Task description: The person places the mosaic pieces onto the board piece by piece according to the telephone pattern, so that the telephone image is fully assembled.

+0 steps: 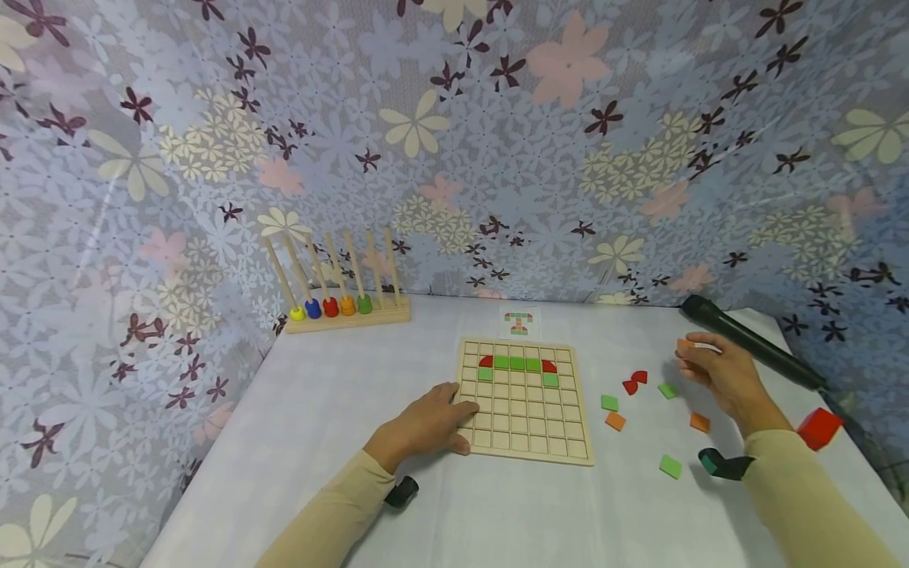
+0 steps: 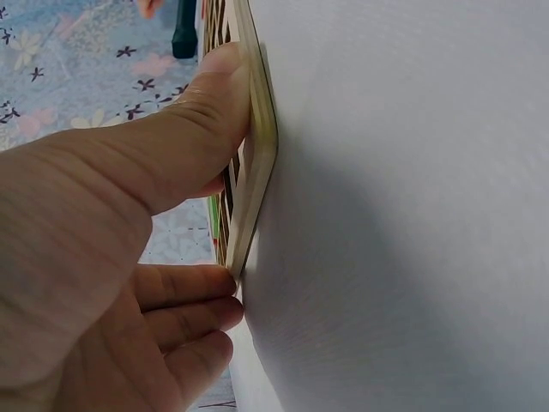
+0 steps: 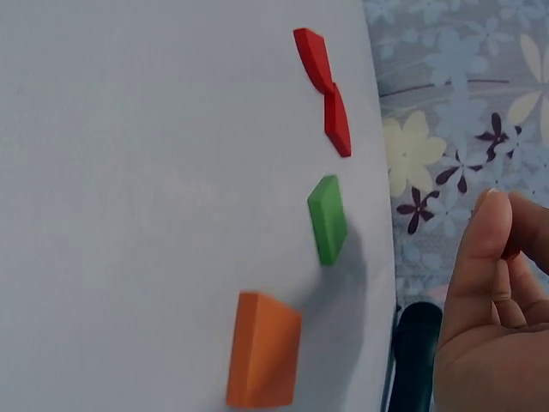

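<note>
My left hand (image 1: 426, 426) rests at the left edge of a square wooden grid board (image 1: 525, 442), fingers fairly straight. In the left wrist view the thumb (image 2: 193, 129) lies against the board's edge and other fingertips touch its side. Near the board's far side sit a row of green tiles (image 1: 518, 364), red quarter-round pieces (image 1: 549, 367) at its ends, and a lighter green tile (image 1: 550, 380) below each. Off to the right, my right hand (image 1: 724, 375) pinches an orange tile (image 1: 684, 345) between thumb and fingers, above the table. In the right wrist view the fingers mostly hide it.
Loose red pieces (image 1: 630, 387), green tiles (image 1: 671, 466) and orange tiles (image 1: 615, 421) lie right of the board. Behind it is a pattern card (image 1: 518, 323). A peg stand with coloured beads (image 1: 348, 317) stands back left. A dark rod (image 1: 753, 343) and red block (image 1: 820, 428) are at right.
</note>
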`<state>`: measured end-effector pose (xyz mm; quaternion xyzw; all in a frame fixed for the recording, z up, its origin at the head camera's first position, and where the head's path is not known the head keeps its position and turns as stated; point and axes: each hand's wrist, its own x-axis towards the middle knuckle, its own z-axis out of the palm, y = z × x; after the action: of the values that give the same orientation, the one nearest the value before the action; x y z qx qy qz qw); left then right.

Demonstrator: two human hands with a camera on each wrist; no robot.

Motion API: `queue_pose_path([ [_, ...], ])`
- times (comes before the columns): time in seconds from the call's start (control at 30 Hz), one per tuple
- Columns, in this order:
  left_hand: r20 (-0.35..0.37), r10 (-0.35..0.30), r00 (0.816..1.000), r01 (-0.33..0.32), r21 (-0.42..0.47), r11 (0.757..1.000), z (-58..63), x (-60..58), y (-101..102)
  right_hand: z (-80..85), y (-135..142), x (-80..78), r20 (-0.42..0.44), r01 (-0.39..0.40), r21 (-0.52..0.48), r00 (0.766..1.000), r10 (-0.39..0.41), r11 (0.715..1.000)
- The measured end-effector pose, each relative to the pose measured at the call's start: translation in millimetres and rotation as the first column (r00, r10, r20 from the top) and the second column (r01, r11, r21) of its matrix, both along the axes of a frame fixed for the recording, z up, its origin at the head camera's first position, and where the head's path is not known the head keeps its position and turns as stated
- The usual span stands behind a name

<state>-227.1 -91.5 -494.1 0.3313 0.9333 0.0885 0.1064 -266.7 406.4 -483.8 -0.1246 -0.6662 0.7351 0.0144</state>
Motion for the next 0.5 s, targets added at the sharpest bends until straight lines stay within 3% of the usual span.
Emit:
queue_pose_path([
  [0.17, 0.021, 0.012, 1.0, -0.012, 0.004, 1.0, 0.5, 0.0, 0, 3.7, -9, -3.2, 0.025, -0.001, 0.097, 1.0, -0.002, 0.995],
  [0.5, 0.022, 0.011, 1.0, -0.011, 0.012, 1.0, -1.3, -1.0, 0, 14.0, -28, -6.2, -0.007, -0.114, 0.148, 0.993, 0.117, 0.982],
])
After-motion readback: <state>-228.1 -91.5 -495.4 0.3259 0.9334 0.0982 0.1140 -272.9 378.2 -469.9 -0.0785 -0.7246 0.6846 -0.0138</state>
